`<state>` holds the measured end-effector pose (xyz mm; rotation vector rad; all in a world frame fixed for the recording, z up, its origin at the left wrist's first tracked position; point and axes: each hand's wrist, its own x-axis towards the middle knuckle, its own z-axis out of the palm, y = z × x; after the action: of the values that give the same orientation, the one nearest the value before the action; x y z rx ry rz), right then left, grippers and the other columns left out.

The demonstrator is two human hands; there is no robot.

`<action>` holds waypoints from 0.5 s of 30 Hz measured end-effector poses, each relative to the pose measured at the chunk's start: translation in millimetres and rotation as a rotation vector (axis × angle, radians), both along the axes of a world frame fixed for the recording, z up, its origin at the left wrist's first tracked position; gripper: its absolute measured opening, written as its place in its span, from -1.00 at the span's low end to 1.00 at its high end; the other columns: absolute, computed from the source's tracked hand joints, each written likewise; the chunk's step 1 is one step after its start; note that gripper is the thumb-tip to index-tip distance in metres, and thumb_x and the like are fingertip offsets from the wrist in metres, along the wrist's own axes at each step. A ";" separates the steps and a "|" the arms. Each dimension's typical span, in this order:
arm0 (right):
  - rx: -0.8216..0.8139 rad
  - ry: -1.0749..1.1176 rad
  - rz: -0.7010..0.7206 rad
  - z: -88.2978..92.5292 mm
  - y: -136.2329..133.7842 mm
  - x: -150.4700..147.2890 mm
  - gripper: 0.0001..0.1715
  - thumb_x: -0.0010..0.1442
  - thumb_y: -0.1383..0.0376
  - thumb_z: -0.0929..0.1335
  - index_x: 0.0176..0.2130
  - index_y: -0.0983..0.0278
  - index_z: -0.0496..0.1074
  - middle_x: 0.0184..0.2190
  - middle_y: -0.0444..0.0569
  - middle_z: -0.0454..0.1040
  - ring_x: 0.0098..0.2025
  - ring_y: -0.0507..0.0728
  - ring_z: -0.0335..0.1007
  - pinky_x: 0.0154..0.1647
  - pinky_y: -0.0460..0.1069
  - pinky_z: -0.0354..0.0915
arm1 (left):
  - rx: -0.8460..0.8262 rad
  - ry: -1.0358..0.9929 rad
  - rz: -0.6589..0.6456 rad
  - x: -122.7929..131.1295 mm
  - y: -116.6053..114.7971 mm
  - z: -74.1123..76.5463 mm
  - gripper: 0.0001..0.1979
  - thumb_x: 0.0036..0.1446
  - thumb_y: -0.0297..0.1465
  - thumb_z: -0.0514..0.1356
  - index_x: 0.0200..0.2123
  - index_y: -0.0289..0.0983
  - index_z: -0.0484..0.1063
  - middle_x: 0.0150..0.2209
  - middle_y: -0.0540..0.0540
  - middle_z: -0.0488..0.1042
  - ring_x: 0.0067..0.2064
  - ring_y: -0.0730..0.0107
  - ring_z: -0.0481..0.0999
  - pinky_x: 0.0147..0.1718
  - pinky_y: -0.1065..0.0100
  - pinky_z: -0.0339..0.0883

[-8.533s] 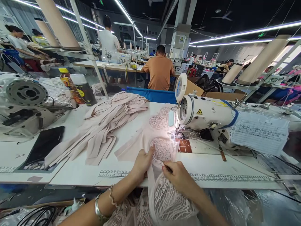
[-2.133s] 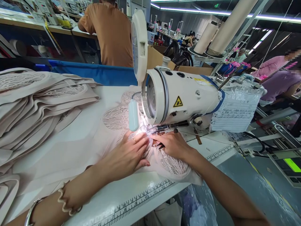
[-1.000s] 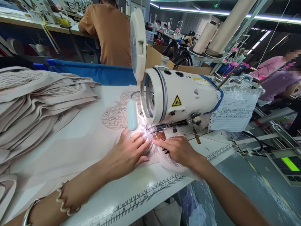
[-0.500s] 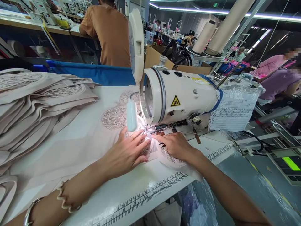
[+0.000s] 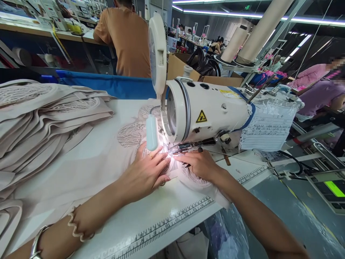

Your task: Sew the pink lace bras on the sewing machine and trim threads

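Note:
Pale pink fabric with lacy panels (image 5: 130,135) lies under the needle area of a white sewing machine (image 5: 210,104). A small lamp (image 5: 152,133) lights that spot brightly. My left hand (image 5: 144,174) rests flat on the cloth, fingers spread, just left of the needle area. On the other side, my right hand (image 5: 203,166) presses the cloth with its index finger stretched toward the light. Two thin dark points (image 5: 186,165) of a small tool stick out between its curled fingers; the tool's body is hidden. A lacy piece (image 5: 194,176) bunches under this hand.
A thick stack of pink fabric pieces (image 5: 51,133) lies at left. Ruler markings (image 5: 172,225) run along the table's front edge. A handwritten sheet (image 5: 265,126) hangs at the machine's right end, near thread cones (image 5: 234,43). A person in orange (image 5: 132,39) sits ahead.
The cloth between my hands has shifted slightly toward the machine, and its front edge has changed shape. Both hands stay on it, with small finger movements. The whole view has tilted a little.

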<state>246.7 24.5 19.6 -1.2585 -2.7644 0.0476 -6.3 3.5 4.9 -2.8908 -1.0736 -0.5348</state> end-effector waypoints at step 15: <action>0.167 0.003 -0.388 7.3 -9.4 8.7 -0.61 0.32 0.18 0.37 0.06 0.31 0.49 0.00 0.21 0.47 -0.06 0.30 0.44 -0.22 0.05 0.33 | -0.059 -0.397 0.518 -40.3 62.0 8.9 -0.62 0.43 -0.24 -0.10 -0.01 -0.43 0.32 0.12 -0.50 0.34 0.23 -0.44 0.23 0.05 -0.43 0.19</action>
<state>255.4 15.1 26.9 -1.7113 -2.4092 -0.2065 -46.6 65.5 13.8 -2.4383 -1.8300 -1.0691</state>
